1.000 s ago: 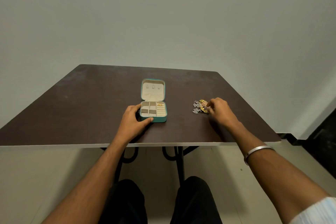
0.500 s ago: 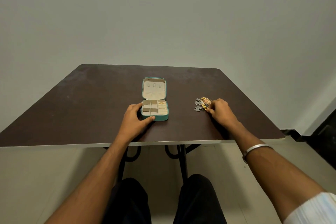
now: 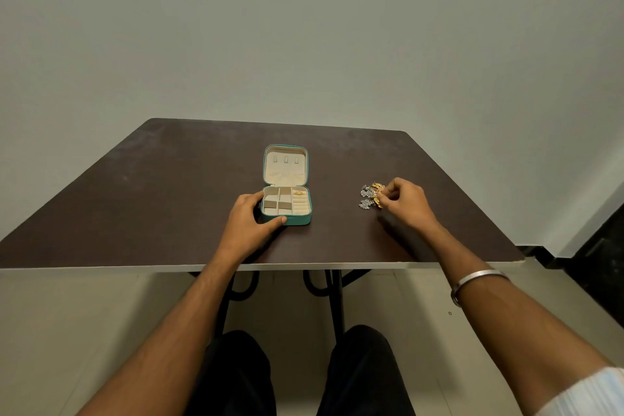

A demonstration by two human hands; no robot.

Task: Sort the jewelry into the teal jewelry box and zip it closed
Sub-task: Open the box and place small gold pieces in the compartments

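Note:
The teal jewelry box point(image 3: 302, 219) lies open on the dark table point(image 3: 169, 199), its cream lid flat toward the wall. Its cream compartments hold one gold piece point(image 3: 297, 192) at the back right. My left hand point(image 3: 248, 223) grips the box's near left corner, thumb along the front wall. To the right lies a small pile of silver and gold jewelry point(image 3: 368, 195). My right hand point(image 3: 405, 201) has its fingertips curled onto the pile's right side and pinches a gold piece there.
The table's near edge point(image 3: 304, 267) runs just above my knees, and its black metal legs point(image 3: 334, 294) show beneath. A grey wall stands right behind the table. A silver bangle point(image 3: 472, 280) circles my right wrist. A dark step sits at the far right.
My right hand's fingers have curled tighter over the jewelry pile and lifted slightly. My left hand stays on the box corner. The view has shifted a little.

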